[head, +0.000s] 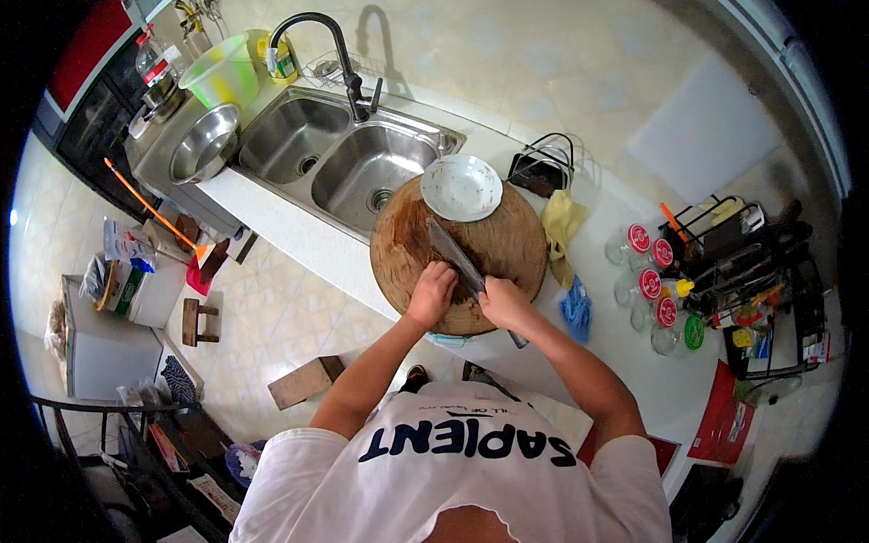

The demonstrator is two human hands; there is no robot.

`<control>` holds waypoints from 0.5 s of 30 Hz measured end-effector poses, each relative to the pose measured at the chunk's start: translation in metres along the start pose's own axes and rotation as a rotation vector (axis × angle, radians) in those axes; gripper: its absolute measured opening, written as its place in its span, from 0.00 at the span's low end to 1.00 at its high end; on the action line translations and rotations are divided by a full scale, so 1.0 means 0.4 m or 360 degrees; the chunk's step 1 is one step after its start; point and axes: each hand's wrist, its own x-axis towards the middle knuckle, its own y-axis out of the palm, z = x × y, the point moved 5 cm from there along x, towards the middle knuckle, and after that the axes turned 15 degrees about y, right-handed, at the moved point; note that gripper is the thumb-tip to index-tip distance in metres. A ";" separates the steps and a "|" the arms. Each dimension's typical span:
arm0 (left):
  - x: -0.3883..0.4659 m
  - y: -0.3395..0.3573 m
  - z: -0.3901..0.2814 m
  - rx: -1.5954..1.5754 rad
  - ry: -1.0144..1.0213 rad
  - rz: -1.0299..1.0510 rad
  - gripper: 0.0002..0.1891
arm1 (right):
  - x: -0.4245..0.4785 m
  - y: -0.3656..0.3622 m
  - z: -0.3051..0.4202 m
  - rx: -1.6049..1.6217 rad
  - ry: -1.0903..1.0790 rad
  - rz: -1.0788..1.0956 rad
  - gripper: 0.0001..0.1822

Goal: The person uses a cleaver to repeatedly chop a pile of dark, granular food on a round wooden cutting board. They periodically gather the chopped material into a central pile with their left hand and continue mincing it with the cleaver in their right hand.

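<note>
A thick round wooden chopping block [400, 248] lies before me on the white counter. My right hand [506, 303] grips the handle of a kitchen knife [453, 250], whose dark steel blade points up and left across the block. Close beside the blade, my left hand [433, 295] rests on the block with its fingers curled. What lies under those fingers, if anything, is hidden. At the block's far edge sits a white bowl [461, 188] with small brownish bits or marks inside.
A double steel sink [299, 132] with a black faucet [353, 88] adjoins the block. Right of it lie a yellowish cloth [561, 231], a blue cloth [576, 312] and several lidded glass jars [650, 284]. A steel basin [206, 144] stands left of the sink.
</note>
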 end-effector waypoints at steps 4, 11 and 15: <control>-0.003 -0.007 -0.001 -0.0021 0.0019 0.0001 0.06 | -0.001 0.043 -0.036 0.0141 0.0043 -0.0132 0.14; 0.002 -0.037 -0.009 -0.0087 0.0005 -0.0040 0.09 | -0.012 -0.007 -0.031 0.0254 -0.0060 -0.0196 0.13; 0.008 -0.044 -0.012 -0.0059 0.0043 0.0004 0.09 | -0.035 -0.036 0.016 -0.0004 -0.0130 -0.0096 0.12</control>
